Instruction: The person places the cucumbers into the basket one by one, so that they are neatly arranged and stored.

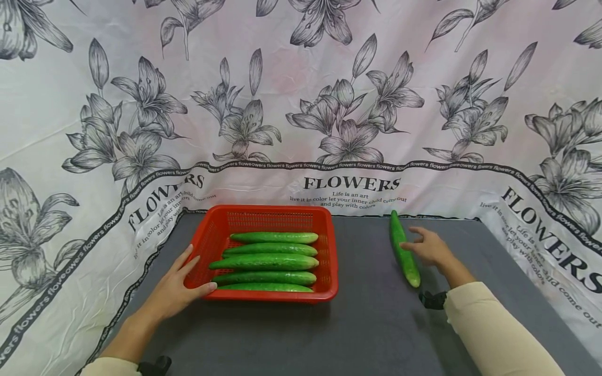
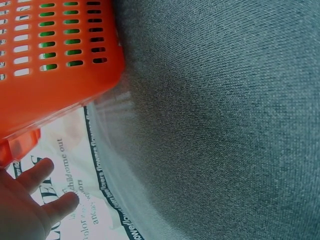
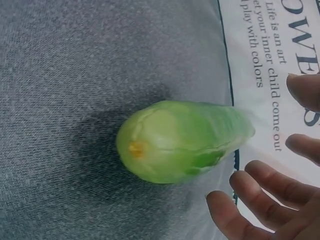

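Note:
A red plastic basket (image 1: pixel 268 296) with slotted walls stands left of centre in the head view. Several green cucumbers (image 1: pixel 268 261) lie side by side in it. My left hand (image 1: pixel 176 287) is at its front left corner, thumb at the front rim and spread fingers along the left side; the left wrist view shows fingertips (image 2: pixel 42 170) beside the basket wall (image 2: pixel 60 82). A single cucumber (image 1: pixel 397 235) lies lengthwise on the table to the right. Close over it hovers my right hand (image 1: pixel 430 249), fingers apart and holding nothing; the cucumber's pale end (image 3: pixel 155 142) faces the right wrist camera.
The dark grey table (image 1: pixel 301 337) runs back to a white flower-printed cloth (image 1: pixel 348 201) with lettering, hanging behind and along both sides. A dark band (image 1: pixel 432 300) sits at my right wrist, by the cream sleeve (image 1: pixel 494 324).

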The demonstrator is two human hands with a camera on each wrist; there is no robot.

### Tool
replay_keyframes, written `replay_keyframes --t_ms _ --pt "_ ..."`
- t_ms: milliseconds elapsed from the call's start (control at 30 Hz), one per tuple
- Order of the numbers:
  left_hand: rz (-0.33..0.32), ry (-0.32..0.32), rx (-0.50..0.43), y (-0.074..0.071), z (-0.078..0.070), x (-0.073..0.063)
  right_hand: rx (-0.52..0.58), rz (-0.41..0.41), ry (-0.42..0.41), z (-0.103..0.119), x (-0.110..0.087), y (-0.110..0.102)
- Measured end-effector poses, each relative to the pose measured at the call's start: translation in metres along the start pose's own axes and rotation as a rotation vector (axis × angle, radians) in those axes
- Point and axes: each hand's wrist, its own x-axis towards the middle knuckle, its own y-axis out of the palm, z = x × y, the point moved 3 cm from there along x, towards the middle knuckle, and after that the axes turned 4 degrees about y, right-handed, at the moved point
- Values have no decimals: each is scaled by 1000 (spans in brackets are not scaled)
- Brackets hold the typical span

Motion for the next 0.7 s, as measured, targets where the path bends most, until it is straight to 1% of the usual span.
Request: replay_keyframes --t_ms 100,300,567,700 --pt "0 -1 2 0 0 0 2 9 5 -3 2 3" --pt "-3 6 -5 0 -1 -1 -17 30 50 -10 5 9" --pt "-6 9 -5 0 1 0 33 21 80 -16 9 16" --pt "-2 5 -1 0 0 0 29 15 92 -17 12 18"
